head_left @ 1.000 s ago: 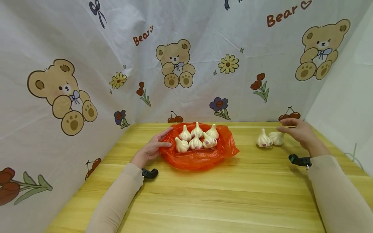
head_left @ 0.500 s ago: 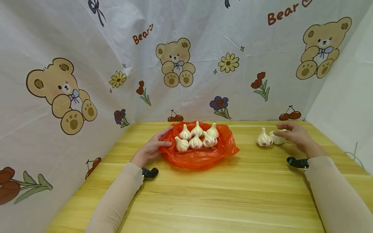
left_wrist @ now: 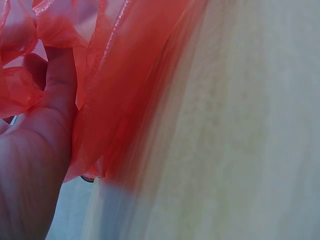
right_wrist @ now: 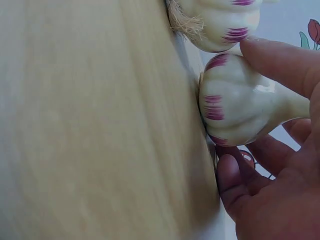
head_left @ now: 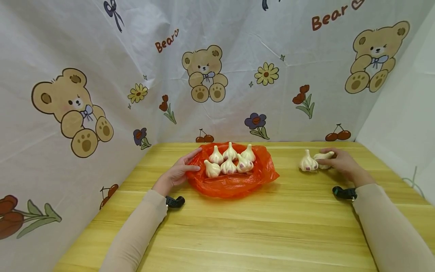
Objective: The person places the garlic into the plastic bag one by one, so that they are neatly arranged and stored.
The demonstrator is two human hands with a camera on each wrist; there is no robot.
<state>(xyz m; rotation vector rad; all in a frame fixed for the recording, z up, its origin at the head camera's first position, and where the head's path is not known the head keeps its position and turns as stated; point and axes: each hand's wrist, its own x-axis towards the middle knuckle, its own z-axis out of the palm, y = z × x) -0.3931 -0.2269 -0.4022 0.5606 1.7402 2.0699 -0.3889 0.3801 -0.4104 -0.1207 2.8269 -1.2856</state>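
A red plastic bag (head_left: 224, 189) lies spread open on the table with several garlic bulbs (head_left: 229, 167) bunched inside. My left hand (head_left: 176, 173) holds the bag's left edge, its thumb toward the inside and fingers partly behind the plastic. On the right, two more garlic bulbs sit side by side. My right hand (head_left: 343, 163) has thumb and fingers around the right-hand garlic bulb (right_wrist: 240, 100), which rests on the table with its stem toward the palm. The other garlic bulb (head_left: 307, 163) stands upright just left of it, close to the right thumb's tip.
The wooden table (head_left: 238, 234) meets a white curtain (head_left: 234, 113) printed with bears and flowers at its back and left. A plain white wall (head_left: 404, 113) stands to the right, with a thin cable (head_left: 413, 181) near the table's right edge.
My right hand has come down and left from above onto the right-hand garlic bulb, and its fingers have closed around it. The left hand and bag have stayed put.
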